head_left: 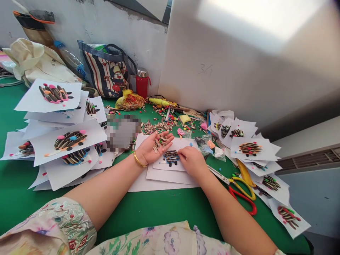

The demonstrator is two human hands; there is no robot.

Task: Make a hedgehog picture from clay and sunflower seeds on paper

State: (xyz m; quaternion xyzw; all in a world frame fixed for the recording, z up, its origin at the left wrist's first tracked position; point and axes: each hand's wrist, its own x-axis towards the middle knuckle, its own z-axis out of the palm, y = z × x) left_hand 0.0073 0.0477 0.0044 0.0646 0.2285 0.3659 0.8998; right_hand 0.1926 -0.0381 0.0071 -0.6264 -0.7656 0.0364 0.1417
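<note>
My left hand (156,148) is palm up with its fingers slightly curled, and a small heap of sunflower seeds (160,142) rests in it. Below its fingers lies a white card (170,166) bearing a hedgehog figure (171,157) with a seed-covered back and blue clay around it. At the right end of this figure my right hand (193,161) is closed in a pinch, fingertips touching or just over the card. What is between those fingertips, if anything, is hidden. White paper sheets (138,182) lie under the card.
Stacked hedgehog cards stand left (70,145) and right (248,150). Scissors (231,182) lie beside my right forearm. Behind are loose sunflower seeds (159,125), clay lumps (185,119), a red bottle (142,85) and a striped bag (105,72), with a wall behind them.
</note>
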